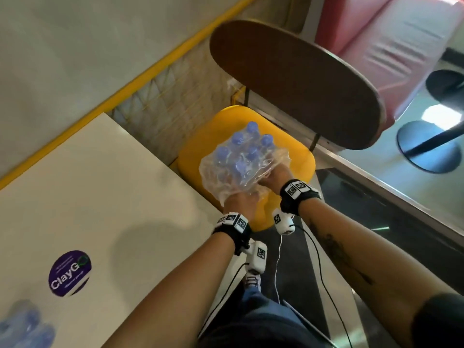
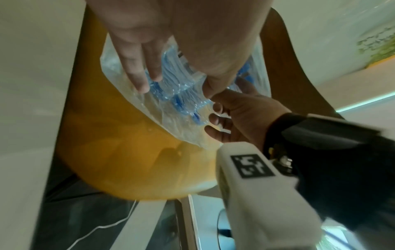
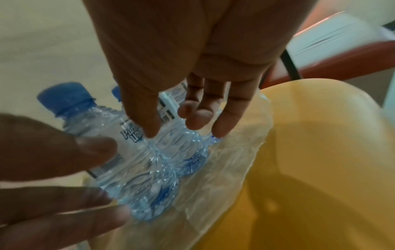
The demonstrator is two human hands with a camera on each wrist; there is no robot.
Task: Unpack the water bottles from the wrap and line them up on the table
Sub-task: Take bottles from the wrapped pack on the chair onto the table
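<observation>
The pack of water bottles [image 1: 241, 156] sits on the yellow chair seat [image 1: 195, 156], beside the white table [image 1: 88, 184], caps up. Both hands touch its near side. The left hand [image 1: 239, 200] and right hand [image 1: 275, 178] pinch the loose wrap [image 1: 216, 177]. Only the right wrist view shows a bottle label [image 3: 130, 135].

The pack of bottles [image 1: 242, 153] in its wrap [image 1: 221, 182] stands on the chair seat [image 1: 296, 162], just right of the table [image 1: 100, 197]. Both hands [image 1: 241, 200] [image 1: 276, 175] touch its near side. More bottles [image 1: 22, 325] lie on the table's near left corner.
</observation>
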